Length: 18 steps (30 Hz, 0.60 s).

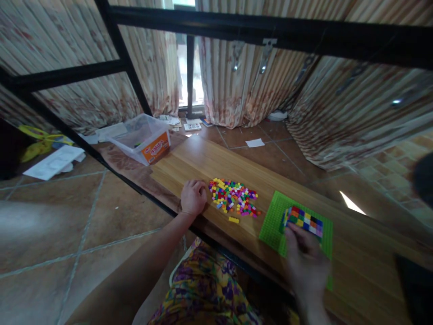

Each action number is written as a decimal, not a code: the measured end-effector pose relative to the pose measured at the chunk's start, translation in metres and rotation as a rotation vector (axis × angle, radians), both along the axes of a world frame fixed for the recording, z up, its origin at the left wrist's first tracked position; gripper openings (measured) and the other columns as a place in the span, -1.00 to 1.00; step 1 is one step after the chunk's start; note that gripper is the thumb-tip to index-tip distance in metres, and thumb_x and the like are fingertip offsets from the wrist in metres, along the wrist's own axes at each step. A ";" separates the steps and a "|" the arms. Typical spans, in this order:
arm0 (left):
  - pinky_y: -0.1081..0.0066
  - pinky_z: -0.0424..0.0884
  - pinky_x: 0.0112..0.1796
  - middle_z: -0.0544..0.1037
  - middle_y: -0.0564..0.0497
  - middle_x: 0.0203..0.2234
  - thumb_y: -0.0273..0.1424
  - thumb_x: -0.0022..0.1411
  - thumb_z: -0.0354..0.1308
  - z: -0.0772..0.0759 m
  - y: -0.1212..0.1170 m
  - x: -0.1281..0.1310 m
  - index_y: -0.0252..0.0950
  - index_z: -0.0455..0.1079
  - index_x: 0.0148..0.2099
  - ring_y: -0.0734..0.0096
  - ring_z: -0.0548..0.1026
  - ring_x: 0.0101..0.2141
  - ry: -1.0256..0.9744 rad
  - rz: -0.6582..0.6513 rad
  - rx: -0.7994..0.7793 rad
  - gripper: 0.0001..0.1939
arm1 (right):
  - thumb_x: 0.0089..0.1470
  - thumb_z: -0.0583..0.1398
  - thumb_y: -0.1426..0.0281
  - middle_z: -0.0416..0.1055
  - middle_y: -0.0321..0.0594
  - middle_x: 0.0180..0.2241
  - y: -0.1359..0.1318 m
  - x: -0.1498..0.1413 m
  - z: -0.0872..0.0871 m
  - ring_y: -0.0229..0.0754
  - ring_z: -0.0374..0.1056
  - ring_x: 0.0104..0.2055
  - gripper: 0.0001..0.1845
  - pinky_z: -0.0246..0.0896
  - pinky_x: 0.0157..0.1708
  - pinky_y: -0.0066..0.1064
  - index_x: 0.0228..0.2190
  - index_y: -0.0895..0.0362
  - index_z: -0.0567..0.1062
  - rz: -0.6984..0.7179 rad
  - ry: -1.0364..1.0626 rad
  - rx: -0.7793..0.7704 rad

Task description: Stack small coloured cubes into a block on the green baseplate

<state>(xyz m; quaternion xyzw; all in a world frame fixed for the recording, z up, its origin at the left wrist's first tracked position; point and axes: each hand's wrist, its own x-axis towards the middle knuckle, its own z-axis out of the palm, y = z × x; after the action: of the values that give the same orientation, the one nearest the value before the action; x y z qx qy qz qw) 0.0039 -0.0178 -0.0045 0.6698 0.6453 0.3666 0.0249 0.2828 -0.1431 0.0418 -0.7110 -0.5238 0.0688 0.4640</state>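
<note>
My right hand (pixel 306 253), slightly blurred, is over the green baseplate (pixel 272 221). Its thumb and fingers pinch at the left near edge of a multicoloured block of toy bricks (pixel 304 220) on the plate; the hand hides part of the block. My left hand (pixel 194 197) rests on the wooden tabletop with its fingers curled in, and whatever may be inside them is hidden. Just right of it lies a spread-out pile of small loose toy bricks (pixel 233 196) in many colours. A longer yellow brick (pixel 233 220) sits apart, nearer to me.
A clear plastic box (pixel 135 131) with an orange label stands beyond the left end of the wooden table (pixel 209 158). Black metal bars (pixel 237 25) cross above and along the near side. A dark object (pixel 414 280) lies at the right. Curtains hang behind.
</note>
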 end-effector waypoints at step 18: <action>0.27 0.40 -0.16 0.56 -0.03 -0.32 -0.53 0.17 0.07 -0.004 0.000 0.001 -0.23 0.49 -0.32 0.26 0.45 -0.26 0.015 0.023 0.024 -0.82 | 0.18 0.17 0.32 0.46 -0.13 -0.29 0.074 -0.108 -0.031 -0.08 0.30 -0.18 -0.81 0.16 -0.11 -0.28 -0.24 0.14 0.53 0.451 -0.440 -0.118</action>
<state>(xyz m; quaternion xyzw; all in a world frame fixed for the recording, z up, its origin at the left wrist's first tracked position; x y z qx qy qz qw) 0.0046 -0.0179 -0.0080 0.6654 0.6485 0.3696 0.0077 0.1749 -0.0691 0.0104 -0.6005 -0.7511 0.0448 0.2706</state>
